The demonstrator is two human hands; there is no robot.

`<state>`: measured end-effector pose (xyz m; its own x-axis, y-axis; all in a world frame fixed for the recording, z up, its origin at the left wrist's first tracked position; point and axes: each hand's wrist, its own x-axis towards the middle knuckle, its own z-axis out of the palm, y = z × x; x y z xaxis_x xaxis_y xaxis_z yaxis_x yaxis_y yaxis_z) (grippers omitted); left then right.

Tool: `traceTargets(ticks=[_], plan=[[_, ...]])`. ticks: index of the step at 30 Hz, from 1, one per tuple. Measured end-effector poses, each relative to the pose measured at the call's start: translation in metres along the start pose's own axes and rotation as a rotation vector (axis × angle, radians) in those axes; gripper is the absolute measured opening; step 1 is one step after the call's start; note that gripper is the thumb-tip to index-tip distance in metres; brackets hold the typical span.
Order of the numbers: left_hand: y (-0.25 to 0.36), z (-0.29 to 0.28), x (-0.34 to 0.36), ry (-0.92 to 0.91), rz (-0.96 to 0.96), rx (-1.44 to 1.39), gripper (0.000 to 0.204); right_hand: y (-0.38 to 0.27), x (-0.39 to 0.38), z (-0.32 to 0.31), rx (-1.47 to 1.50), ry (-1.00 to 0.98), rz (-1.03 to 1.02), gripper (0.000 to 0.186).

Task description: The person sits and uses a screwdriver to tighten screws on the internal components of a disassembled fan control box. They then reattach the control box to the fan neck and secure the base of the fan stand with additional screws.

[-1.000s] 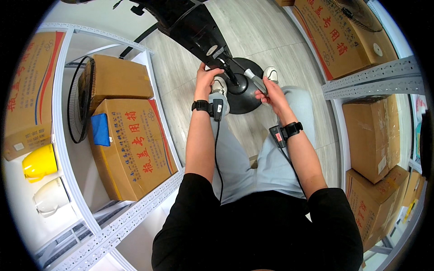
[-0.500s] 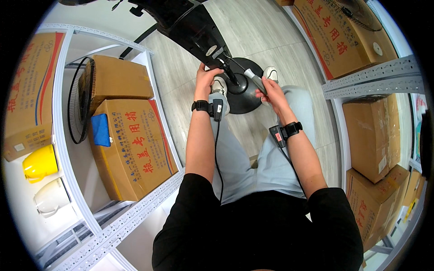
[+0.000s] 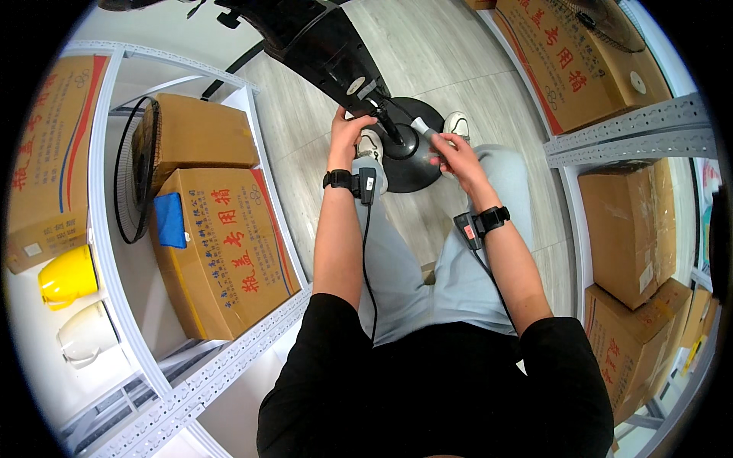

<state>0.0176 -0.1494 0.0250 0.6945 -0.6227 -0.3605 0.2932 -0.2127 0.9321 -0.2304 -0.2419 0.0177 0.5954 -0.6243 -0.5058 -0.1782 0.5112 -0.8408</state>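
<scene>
A black stand, looking like a pedestal fan's body (image 3: 324,57), leans in from the top, its pole above a round black base (image 3: 412,172) on the floor. My left hand (image 3: 348,137) grips the lower end of the body, thumb reaching across its edge. My right hand (image 3: 460,160) is closed round the handle of a screwdriver (image 3: 422,127), grey with a pale collar. The screwdriver's thin shaft points up-left at the lower end of the body. Its tip is too small to make out there.
Metal shelving (image 3: 206,389) on the left holds cardboard boxes (image 3: 229,252), a black wire fan guard (image 3: 134,172), a blue cloth (image 3: 171,220), and yellow and white mugs (image 3: 88,332). More boxes (image 3: 622,229) fill the right shelves. My shoes flank the base.
My right hand has shifted slightly on the screwdriver handle, its fingers now further forward and partly blurred. My left hand and the stand look the same.
</scene>
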Motion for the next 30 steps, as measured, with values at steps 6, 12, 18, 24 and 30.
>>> traceTargets(ticks=[6, 12, 18, 24, 30], plan=[[0.003, 0.002, -0.001, -0.004, -0.004, 0.005, 0.065, 0.009, 0.010, -0.012, -0.035, -0.019, 0.028, 0.051], [0.005, 0.002, -0.004, -0.036, 0.008, 0.011, 0.061, 0.000, 0.008, -0.013, 0.175, -0.057, 0.175, 0.053], [0.003, 0.003, 0.000, -0.025, 0.001, -0.002, 0.062, 0.012, 0.008, -0.007, -0.019, 0.000, -0.065, 0.051], [0.001, -0.001, -0.002, -0.004, -0.006, -0.002, 0.062, 0.002, 0.001, -0.004, 0.011, 0.024, 0.058, 0.049], [0.004, 0.003, -0.002, -0.015, 0.004, -0.005, 0.063, 0.002, 0.001, -0.004, -0.055, 0.024, 0.015, 0.049]])
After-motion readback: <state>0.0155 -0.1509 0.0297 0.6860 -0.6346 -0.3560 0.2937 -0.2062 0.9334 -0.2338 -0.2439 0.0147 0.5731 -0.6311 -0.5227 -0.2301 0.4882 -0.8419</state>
